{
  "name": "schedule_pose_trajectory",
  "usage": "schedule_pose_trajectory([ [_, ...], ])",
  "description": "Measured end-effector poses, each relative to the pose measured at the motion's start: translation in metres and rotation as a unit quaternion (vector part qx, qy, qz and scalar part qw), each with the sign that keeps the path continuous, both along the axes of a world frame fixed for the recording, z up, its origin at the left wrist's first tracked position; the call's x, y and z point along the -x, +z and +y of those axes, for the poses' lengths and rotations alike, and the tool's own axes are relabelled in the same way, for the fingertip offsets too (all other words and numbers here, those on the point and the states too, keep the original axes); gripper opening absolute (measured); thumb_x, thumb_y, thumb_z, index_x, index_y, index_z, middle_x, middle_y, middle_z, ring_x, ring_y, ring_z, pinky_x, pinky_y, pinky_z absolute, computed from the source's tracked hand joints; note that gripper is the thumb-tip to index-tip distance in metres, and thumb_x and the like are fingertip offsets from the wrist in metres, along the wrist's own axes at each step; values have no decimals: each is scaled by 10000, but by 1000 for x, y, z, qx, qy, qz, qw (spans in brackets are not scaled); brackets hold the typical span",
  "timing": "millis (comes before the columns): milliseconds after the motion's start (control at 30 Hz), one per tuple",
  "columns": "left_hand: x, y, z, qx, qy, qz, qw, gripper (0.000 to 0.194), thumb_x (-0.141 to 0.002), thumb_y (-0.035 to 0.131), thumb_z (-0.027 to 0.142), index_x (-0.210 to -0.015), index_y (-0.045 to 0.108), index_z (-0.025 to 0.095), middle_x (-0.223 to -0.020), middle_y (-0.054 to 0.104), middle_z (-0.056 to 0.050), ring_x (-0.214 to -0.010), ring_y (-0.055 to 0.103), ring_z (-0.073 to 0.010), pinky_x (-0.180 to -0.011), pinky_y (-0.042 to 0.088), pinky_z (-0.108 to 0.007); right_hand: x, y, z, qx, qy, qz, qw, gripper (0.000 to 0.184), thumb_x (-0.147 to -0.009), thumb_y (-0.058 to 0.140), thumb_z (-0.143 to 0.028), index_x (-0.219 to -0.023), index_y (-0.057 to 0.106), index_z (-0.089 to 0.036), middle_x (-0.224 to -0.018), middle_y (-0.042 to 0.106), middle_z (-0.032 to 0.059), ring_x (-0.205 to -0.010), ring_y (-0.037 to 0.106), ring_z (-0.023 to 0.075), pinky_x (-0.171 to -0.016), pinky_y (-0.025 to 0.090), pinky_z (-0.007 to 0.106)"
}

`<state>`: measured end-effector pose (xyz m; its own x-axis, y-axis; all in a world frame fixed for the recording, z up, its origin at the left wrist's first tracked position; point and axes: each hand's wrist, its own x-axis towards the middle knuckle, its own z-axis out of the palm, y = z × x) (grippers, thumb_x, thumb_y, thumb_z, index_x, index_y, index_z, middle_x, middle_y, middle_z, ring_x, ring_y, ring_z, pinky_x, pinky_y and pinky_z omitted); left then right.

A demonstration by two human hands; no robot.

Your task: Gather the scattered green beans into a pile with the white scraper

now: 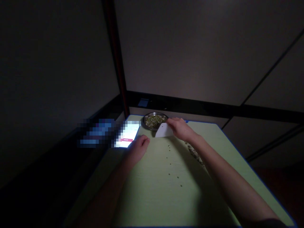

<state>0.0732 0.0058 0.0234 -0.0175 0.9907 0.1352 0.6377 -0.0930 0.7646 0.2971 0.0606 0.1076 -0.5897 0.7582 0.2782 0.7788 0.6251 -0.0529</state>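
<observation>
My right hand [180, 129] is closed on a flat white scraper [163, 130] with a curved left edge. The scraper is tilted at the near rim of a round metal dish [155, 120]. Green and pale seed-like bits fill the dish, and a dark speck shows on the scraper. My left hand [140, 145] rests on the table with its fingers curled in and no object visible in it. It lies just right of a bright phone screen [129, 133]. Partly hidden behind my right forearm is a pile of speckled seeds [194, 154].
Several loose seeds [169, 164] are scattered on the pale green table [154, 193], which has a blue edge. Walls stand behind it and at the left, meeting in a corner by the dish. The room is dim, with the phone glowing.
</observation>
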Motion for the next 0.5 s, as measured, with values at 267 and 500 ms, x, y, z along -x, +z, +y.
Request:
schedule_pose_trajectory([
  [267, 1, -4, 1, -13, 3, -9, 1000, 232, -863, 424, 383, -709, 495, 224, -538, 449, 45, -560, 476, -140, -532, 320, -247, 15, -21, 23, 27, 8, 6, 1000, 206, -956, 431, -235, -1048, 611, -199, -1031, 669, 85, -947, 568, 217, -785, 326, 322],
  [500, 2, -8, 4, -22, 3, -14, 1000, 235, -861, 430, 394, -711, 500, 227, -531, 448, 45, -547, 470, -142, -527, 314, -252, 24, -26, 20, 71, 55, 42, 995, 206, -960, 458, -267, -1011, 644, -195, -978, 691, 63, -930, 590, 181, -823, 374, 294],
])
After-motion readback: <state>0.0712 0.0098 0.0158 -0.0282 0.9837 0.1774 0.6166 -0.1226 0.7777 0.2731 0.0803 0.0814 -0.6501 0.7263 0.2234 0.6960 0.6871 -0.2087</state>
